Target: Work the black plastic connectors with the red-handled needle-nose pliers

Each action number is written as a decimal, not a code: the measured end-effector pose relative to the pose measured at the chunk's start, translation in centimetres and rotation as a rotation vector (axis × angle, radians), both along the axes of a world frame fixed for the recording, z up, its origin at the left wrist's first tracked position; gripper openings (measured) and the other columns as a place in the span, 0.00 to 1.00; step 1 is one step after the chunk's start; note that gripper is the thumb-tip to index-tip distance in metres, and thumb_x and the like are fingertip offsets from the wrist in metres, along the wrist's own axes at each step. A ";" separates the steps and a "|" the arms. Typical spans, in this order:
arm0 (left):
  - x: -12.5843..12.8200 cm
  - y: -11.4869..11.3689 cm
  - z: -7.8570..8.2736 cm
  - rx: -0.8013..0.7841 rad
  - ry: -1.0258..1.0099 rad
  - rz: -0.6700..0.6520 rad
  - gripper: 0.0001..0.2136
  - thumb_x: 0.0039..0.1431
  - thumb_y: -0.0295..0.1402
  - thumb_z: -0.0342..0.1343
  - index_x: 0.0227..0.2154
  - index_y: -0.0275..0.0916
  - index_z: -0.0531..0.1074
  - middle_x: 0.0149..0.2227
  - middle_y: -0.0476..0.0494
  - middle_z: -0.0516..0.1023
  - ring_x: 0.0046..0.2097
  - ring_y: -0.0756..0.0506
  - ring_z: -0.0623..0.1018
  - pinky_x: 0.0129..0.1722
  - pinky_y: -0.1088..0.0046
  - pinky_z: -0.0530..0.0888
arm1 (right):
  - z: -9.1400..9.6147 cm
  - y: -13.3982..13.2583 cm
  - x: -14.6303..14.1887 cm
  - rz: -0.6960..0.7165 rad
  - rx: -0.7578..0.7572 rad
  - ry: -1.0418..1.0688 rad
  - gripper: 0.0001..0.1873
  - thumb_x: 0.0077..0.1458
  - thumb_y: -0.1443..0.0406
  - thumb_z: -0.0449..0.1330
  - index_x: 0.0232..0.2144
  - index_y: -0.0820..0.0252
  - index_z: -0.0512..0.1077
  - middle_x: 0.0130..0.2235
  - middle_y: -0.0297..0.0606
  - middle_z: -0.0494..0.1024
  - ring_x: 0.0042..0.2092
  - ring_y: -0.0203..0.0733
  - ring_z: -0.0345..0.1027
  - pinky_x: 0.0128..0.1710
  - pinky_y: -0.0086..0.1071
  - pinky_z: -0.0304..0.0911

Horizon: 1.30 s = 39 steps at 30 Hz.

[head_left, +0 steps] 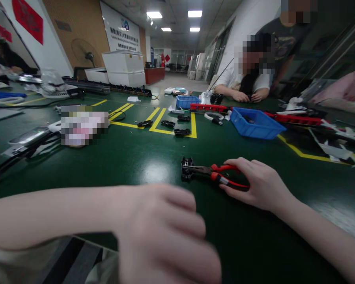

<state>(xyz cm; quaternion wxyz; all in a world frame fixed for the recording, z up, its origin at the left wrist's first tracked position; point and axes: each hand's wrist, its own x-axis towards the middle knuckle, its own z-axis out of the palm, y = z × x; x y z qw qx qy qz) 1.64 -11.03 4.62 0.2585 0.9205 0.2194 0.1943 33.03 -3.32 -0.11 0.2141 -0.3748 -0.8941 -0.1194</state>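
My right hand is closed around the red-and-black handles of a pair of long-nose pliers. The jaws point left and reach onto a small black plastic part with metal bits in it, lying on the green table. I cannot tell whether the jaws grip it. Close to the camera, my left hand is slightly blurred, back upward, its fingers curled under. Whatever its fingertips hold, if anything, is hidden. Beyond the pliers lie several similar black parts around the yellow tape lines.
A blue bin stands at the right, with a smaller blue bin farther back. At the left are a phone-shaped device, black cables and a blurred-out pink item. Across the table sits a person, hands on the tabletop.
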 end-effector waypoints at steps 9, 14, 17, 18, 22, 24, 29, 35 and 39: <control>-1.7 11.3 -4.9 0.156 0.102 0.291 0.48 0.49 0.58 0.71 0.68 0.39 0.63 0.65 0.31 0.71 0.64 0.30 0.73 0.63 0.47 0.70 | -0.3 0.2 0.2 0.012 0.007 -0.001 0.27 0.60 0.45 0.61 0.49 0.59 0.74 0.39 0.44 0.82 0.31 0.45 0.72 0.31 0.38 0.63; -1.5 11.4 -5.4 0.158 0.127 0.244 0.43 0.55 0.58 0.68 0.66 0.38 0.66 0.62 0.32 0.75 0.60 0.33 0.75 0.60 0.51 0.70 | -0.3 0.2 0.2 0.025 0.043 -0.018 0.27 0.62 0.45 0.60 0.50 0.60 0.73 0.40 0.44 0.82 0.32 0.45 0.73 0.31 0.38 0.64; -1.5 11.4 -5.3 0.177 0.120 0.231 0.40 0.57 0.57 0.67 0.65 0.38 0.66 0.60 0.33 0.75 0.58 0.34 0.76 0.58 0.53 0.71 | -0.2 0.3 0.1 0.038 0.070 -0.026 0.27 0.62 0.45 0.60 0.50 0.60 0.73 0.39 0.45 0.82 0.32 0.45 0.73 0.30 0.37 0.64; -1.5 11.4 -5.3 0.180 0.117 0.226 0.40 0.57 0.56 0.67 0.65 0.38 0.67 0.60 0.34 0.76 0.58 0.34 0.76 0.58 0.54 0.71 | -0.2 0.3 0.1 0.041 0.076 -0.025 0.26 0.62 0.46 0.60 0.50 0.60 0.73 0.39 0.45 0.82 0.32 0.45 0.73 0.30 0.37 0.65; -1.6 11.5 -5.3 0.193 0.116 0.205 0.37 0.58 0.55 0.67 0.62 0.37 0.69 0.59 0.35 0.76 0.58 0.34 0.76 0.57 0.55 0.71 | -0.2 0.3 0.2 0.055 0.087 -0.018 0.26 0.62 0.46 0.60 0.51 0.60 0.72 0.40 0.44 0.82 0.34 0.46 0.75 0.31 0.38 0.68; -1.6 11.4 -5.2 0.203 0.122 0.201 0.36 0.59 0.55 0.66 0.62 0.38 0.69 0.59 0.35 0.76 0.58 0.35 0.76 0.57 0.55 0.71 | -0.2 0.3 0.2 0.054 0.078 -0.007 0.27 0.63 0.46 0.60 0.51 0.60 0.71 0.40 0.44 0.82 0.34 0.47 0.76 0.31 0.38 0.69; -1.6 11.3 -5.1 0.224 0.140 0.201 0.35 0.60 0.54 0.65 0.63 0.38 0.68 0.60 0.35 0.75 0.59 0.35 0.75 0.58 0.56 0.70 | -0.3 0.4 0.2 0.030 0.036 0.025 0.27 0.62 0.46 0.60 0.52 0.59 0.71 0.42 0.45 0.82 0.36 0.48 0.77 0.32 0.38 0.71; -1.6 11.3 -5.1 0.219 0.154 0.198 0.35 0.61 0.54 0.64 0.64 0.39 0.66 0.62 0.34 0.74 0.61 0.34 0.75 0.59 0.54 0.69 | -0.1 0.3 0.1 0.044 0.050 0.005 0.26 0.63 0.45 0.60 0.50 0.59 0.72 0.39 0.45 0.82 0.33 0.47 0.76 0.30 0.38 0.68; -1.7 11.4 -5.2 0.218 0.139 0.185 0.37 0.61 0.54 0.64 0.66 0.39 0.64 0.66 0.33 0.71 0.64 0.33 0.73 0.61 0.53 0.68 | 0.0 0.2 0.0 0.059 0.073 -0.010 0.25 0.63 0.46 0.59 0.49 0.59 0.73 0.38 0.45 0.82 0.33 0.46 0.75 0.29 0.38 0.67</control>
